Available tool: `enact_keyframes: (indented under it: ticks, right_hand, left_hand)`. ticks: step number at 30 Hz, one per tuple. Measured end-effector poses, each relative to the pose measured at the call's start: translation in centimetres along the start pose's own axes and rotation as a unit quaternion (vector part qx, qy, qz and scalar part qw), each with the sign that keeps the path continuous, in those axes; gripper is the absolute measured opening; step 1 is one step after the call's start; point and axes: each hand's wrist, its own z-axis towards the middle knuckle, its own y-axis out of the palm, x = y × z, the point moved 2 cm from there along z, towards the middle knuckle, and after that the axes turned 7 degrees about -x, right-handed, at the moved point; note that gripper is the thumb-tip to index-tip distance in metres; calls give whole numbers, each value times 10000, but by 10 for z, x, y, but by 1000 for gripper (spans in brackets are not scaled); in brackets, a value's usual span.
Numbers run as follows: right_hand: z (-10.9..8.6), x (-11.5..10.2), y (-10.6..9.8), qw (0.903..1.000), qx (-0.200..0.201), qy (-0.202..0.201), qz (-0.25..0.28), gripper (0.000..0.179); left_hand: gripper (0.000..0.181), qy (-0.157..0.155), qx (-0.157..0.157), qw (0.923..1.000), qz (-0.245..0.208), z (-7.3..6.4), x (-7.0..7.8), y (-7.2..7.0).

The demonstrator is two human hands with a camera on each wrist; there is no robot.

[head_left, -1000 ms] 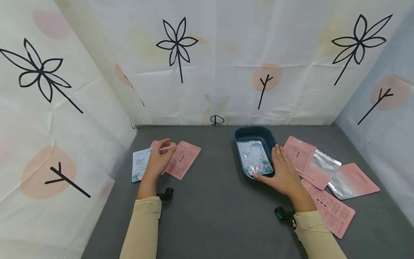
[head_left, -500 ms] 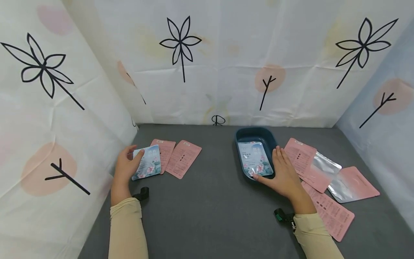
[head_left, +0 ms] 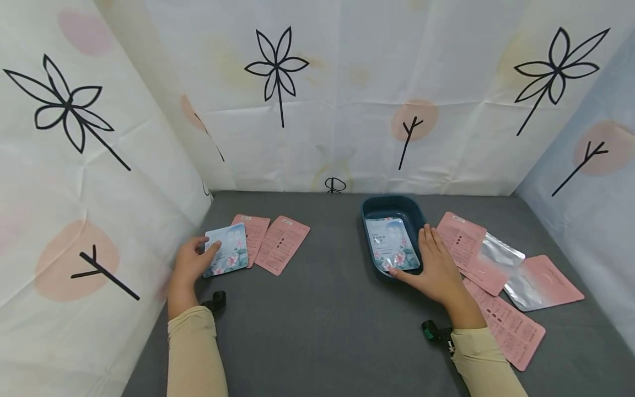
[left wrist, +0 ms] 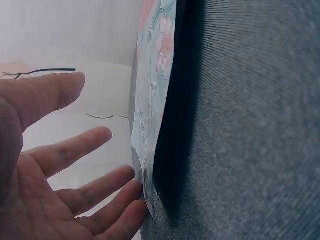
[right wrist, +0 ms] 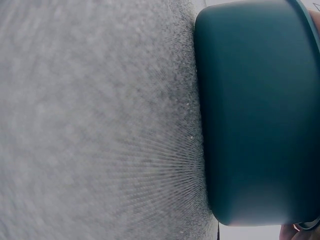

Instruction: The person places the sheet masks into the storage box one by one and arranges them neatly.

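My left hand [head_left: 190,262] is at the left end of a blue-and-white flower-printed sachet [head_left: 228,251]. In the left wrist view the thumb [left wrist: 65,92] stands apart from it, while lower fingertips [left wrist: 132,192] come right to its edge. A dark shadow shows under this sachet, which overlaps a pink packet [head_left: 255,231]; a second pink packet [head_left: 281,245] lies beside that. My right hand [head_left: 439,270] rests on the near right corner of a dark teal bin [head_left: 394,204], fingers straight along its side and thumb at its front rim. Another blue sachet [head_left: 390,242] lies inside the bin.
Right of the bin lies a loose spread of several pink packets [head_left: 506,317], some with silver parts [head_left: 523,286]. Patterned cloth walls [head_left: 332,110] close off the back and both sides of the grey table [head_left: 327,325].
My left hand has moved left, from over the packets to the blue sachet's left end, then slightly toward me. The right hand has stayed on the bin.
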Motion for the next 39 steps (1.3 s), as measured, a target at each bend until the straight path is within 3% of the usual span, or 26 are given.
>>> enact_keyframes:
  ticks: [20, 24, 29, 33, 39]
  right_hand:
    - [0, 4, 1, 10000, 1, 39, -16, 134]
    - [0, 4, 1, 10000, -5, 38, -4, 133]
    - [0, 3, 1, 10000, 2, 30, -4, 133]
    - [0, 2, 0, 10000, 9, 35, -6, 134]
    - [-1, 1, 0, 10000, 25, 44, 20, 133]
  left_hand:
    - [73, -170, -41, 9998, -65, 5, -2, 8]
    - [68, -101, 127, 9996, -225, 5, -1, 11]
    - [63, 112, 572, 9966, -583, 3, 4, 15]
    - [64, 158, 764, 9962, -398, 2, 7, 18]
    - [73, -131, 556, 9984, 7, 3, 6, 18]
